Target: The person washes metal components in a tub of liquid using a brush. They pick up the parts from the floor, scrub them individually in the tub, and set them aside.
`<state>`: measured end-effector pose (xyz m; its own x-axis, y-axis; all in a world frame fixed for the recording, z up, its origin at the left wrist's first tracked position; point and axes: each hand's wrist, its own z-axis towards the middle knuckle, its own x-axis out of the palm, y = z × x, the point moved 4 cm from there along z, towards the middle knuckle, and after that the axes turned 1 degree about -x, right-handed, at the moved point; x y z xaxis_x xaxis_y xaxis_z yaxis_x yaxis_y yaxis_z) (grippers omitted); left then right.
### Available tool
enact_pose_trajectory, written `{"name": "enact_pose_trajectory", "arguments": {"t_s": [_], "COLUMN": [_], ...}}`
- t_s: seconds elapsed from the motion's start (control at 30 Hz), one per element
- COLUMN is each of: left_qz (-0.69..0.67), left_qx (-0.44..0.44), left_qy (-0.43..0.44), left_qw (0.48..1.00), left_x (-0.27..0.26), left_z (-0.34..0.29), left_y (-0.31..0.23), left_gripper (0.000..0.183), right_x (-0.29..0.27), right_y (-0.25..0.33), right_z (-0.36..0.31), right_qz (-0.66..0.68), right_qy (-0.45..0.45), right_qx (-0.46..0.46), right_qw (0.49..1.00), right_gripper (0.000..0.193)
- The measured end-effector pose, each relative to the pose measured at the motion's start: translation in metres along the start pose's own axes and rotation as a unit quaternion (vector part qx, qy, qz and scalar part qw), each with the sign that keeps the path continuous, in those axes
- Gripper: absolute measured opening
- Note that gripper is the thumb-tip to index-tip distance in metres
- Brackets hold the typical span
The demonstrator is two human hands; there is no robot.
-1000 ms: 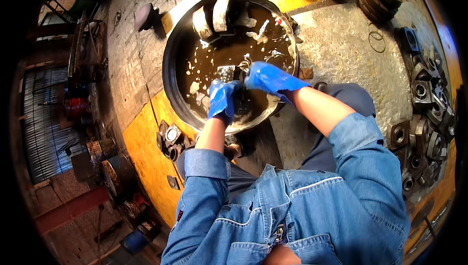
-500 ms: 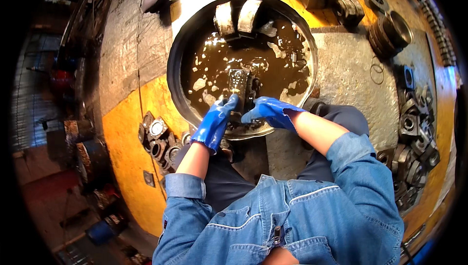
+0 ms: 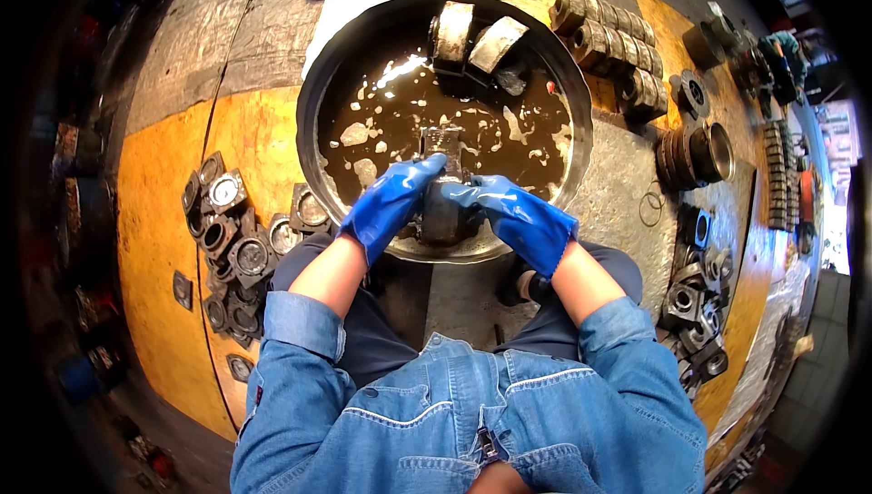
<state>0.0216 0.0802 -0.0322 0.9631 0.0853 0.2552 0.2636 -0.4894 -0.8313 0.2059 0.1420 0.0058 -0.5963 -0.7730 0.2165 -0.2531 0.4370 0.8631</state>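
Note:
In front of me is a round black tub of murky brown liquid. A dark, wet metal block stands partly in the liquid at the tub's near side. My left hand, in a blue rubber glove, grips the block's left side, with the thumb side uppermost. My right hand, gloved alike, closes on the block's right side near its middle, fingers bent across its top. Both gloves partly cover the block, so its exact kind is hidden.
Two curved metal blocks with pale faces rest at the tub's far side. Several square flanged parts lie in a pile to the left, and more to the right. Rows of metal housings and stacked rings stand at far right.
My right hand has come in and closed on the block, where before its fingers were spread beside it. The block has moved toward me. The view has turned, shifting the surroundings.

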Motion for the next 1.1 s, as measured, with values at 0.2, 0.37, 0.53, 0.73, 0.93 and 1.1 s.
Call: {"name": "enact_pose_trajectory", "arguments": {"t_s": [0.2, 0.37, 0.53, 0.73, 0.93, 1.1], "left_qz": [0.459, 0.358, 0.325, 0.310, 0.305, 0.209], "left_qx": [0.226, 0.206, 0.283, 0.359, 0.290, 0.244], "left_qy": [-0.089, -0.100, -0.112, -0.093, -0.077, -0.006], "left_qw": [0.855, 0.905, 0.896, 0.876, 0.904, 0.947], "left_x": [-0.002, 0.002, 0.004, 0.003, 0.011, 0.015], "left_z": [-0.002, -0.018, -0.030, -0.038, -0.084, -0.102], "left_y": [-0.007, -0.031, -0.026, -0.015, -0.031, -0.034], "left_gripper": [0.053, 0.049, 0.050, 0.051, 0.050, 0.051], "right_x": [-0.013, 0.011, 0.004, 0.055, 0.054, 0.079], "right_y": [-0.045, 0.014, 0.037, 0.086, 0.075, 0.078], "right_z": [0.046, 0.021, 0.000, -0.042, -0.051, -0.066], "right_qz": [0.138, 0.030, -0.198, -0.208, -0.286, -0.260], "right_qy": [-0.044, -0.051, -0.138, -0.149, -0.174, -0.157], "right_qx": [-0.011, -0.028, 0.007, -0.061, -0.030, -0.040], "right_qw": [0.989, 0.998, 0.970, 0.965, 0.942, 0.952], "right_gripper": [0.039, 0.038, 0.048, 0.048, 0.047, 0.045]}}
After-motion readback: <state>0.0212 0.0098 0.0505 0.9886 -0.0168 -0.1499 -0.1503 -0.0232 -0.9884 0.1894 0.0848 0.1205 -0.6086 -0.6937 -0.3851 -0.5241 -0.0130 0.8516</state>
